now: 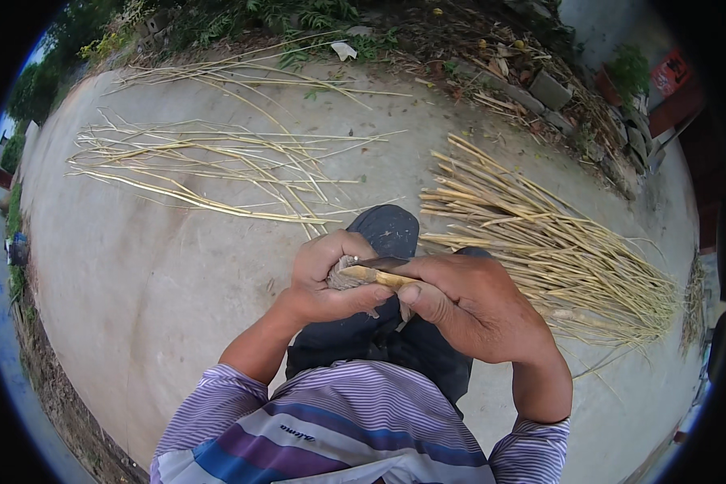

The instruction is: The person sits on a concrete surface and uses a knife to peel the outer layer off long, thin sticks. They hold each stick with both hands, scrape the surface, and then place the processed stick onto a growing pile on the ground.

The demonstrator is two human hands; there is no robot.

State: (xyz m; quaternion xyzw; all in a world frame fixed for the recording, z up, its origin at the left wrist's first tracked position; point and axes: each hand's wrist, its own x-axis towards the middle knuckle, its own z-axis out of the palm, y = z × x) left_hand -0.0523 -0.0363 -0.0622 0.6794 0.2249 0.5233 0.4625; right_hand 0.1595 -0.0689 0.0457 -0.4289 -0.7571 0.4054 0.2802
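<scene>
In front of my lap, both hands are closed around a short-looking yellow stalk (387, 278) that lies crosswise between them. My left hand (323, 274) grips a bunched grey cloth (344, 275), with its thumb along the near side of the stalk. My right hand (480, 306) clasps the stalk's right part, its thumb bent against it. Just beyond the stalk, a dark flat knife blade (381, 262) runs between the two hands. Its handle is hidden, and I cannot tell which hand has it.
To the right lies a thick pile of yellow stalks (540, 242). Thinner pale strips (210, 153) are spread on the concrete floor (161, 266) at the far left. Bricks (550, 90) and dry plant litter edge the far right. My dark shoe (389, 230) is beyond my hands.
</scene>
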